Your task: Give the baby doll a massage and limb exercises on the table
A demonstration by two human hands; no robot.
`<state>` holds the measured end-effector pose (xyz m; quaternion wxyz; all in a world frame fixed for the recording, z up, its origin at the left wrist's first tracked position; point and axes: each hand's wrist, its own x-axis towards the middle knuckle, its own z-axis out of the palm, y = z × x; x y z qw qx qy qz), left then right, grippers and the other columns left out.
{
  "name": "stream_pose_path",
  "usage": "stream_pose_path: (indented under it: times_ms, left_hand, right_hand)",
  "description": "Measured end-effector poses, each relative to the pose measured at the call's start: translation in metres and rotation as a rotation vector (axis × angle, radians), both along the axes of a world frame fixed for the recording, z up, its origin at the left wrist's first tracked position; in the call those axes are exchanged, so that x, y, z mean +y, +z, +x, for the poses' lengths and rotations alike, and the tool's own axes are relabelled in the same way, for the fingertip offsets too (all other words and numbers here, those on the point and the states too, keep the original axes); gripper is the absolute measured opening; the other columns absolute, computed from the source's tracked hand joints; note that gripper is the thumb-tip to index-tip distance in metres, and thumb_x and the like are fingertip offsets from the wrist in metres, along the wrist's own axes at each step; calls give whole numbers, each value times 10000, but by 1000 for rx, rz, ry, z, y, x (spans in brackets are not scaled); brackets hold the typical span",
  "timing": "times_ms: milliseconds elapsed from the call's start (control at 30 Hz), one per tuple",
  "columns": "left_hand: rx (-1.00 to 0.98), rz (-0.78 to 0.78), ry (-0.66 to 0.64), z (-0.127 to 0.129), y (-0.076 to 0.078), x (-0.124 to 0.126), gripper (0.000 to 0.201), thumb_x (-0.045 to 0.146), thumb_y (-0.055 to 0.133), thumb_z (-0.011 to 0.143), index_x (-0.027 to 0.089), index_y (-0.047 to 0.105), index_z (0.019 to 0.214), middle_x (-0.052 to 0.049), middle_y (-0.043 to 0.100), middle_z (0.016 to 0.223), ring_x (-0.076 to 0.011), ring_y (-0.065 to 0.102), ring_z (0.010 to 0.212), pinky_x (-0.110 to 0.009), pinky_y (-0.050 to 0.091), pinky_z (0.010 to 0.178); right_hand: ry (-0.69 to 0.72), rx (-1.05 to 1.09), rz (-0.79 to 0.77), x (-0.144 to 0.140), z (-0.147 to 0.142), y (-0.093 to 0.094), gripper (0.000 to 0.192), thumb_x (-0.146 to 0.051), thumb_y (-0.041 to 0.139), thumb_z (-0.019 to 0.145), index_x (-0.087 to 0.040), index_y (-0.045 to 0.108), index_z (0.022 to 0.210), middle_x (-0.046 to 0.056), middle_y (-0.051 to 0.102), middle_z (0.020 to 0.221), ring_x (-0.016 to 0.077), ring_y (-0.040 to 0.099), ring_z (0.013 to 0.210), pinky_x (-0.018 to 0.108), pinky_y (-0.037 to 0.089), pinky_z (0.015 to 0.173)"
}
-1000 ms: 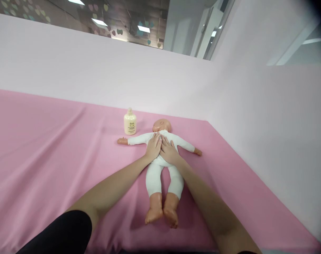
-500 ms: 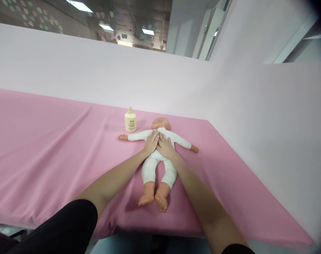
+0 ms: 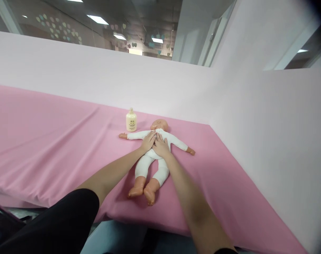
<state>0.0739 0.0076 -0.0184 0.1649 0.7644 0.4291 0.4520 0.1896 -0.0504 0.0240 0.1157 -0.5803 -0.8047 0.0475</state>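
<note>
A baby doll [image 3: 164,171] in a white cloth body lies on its back, arms spread wide and feet towards me. My left hand [image 3: 149,141] rests flat on its chest with the fingers stretched out. Beside it, my right hand [image 3: 160,146] also lies flat on the chest, and the two hands meet at the fingers. Neither one grasps anything. Past the doll's outstretched arm on the left stands a cream pump bottle [image 3: 131,121] with a printed label, apart from both hands.
A pink sheet [image 3: 57,141] with folds covers the table under the doll. White walls [image 3: 102,77] rise behind and to the right. Above is a window [image 3: 97,28] with heart stickers and ceiling lights showing. A dark object [image 3: 4,225] sits at the lower left.
The camera view has tilted and shifted slightly, so the doll's legs appear further left. Both hands stay flat on the doll's chest; the bottle stands where it was.
</note>
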Motion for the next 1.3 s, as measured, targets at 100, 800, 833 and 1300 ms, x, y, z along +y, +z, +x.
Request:
stream_pose_path:
  times_ms: [100, 800, 833, 1300]
  left_hand:
    - [-9, 18, 1, 0, 2, -5, 437, 254, 272, 919, 130, 515, 1260, -97, 426, 1424, -147, 314, 1361, -353, 205, 1157]
    - [56, 12, 35, -1, 0, 2, 420, 237, 297, 898, 145, 532, 1234, -80, 459, 1401, -161, 332, 1352, -378, 218, 1157]
    - [58, 16, 34, 0, 1, 1, 422, 233, 293, 899, 142, 531, 1236, -84, 455, 1404, -160, 329, 1353, -378, 218, 1157]
    - [34, 32, -6, -2, 2, 0, 415, 252, 327, 898, 164, 530, 1249, -80, 461, 1400, -195, 338, 1351, -432, 240, 1143]
  right_hand:
    - [5, 3, 8, 0, 0, 0, 588, -371, 251, 918, -157, 203, 1464, 94, 82, 1557, 258, 70, 1434, 550, 95, 1119]
    - [12, 27, -3, 1, 1, -1, 592, -378, 243, 916, -162, 201, 1466, 91, 66, 1559, 253, 54, 1437, 544, 79, 1126]
    - [11, 23, -3, 1, 1, -1, 592, -379, 243, 917, -162, 197, 1466, 89, 65, 1559, 252, 54, 1437, 544, 80, 1125]
    - [5, 18, -11, 1, 2, 0, 581, -368, 257, 920, -160, 219, 1461, 87, 89, 1555, 250, 71, 1436, 522, 76, 1130]
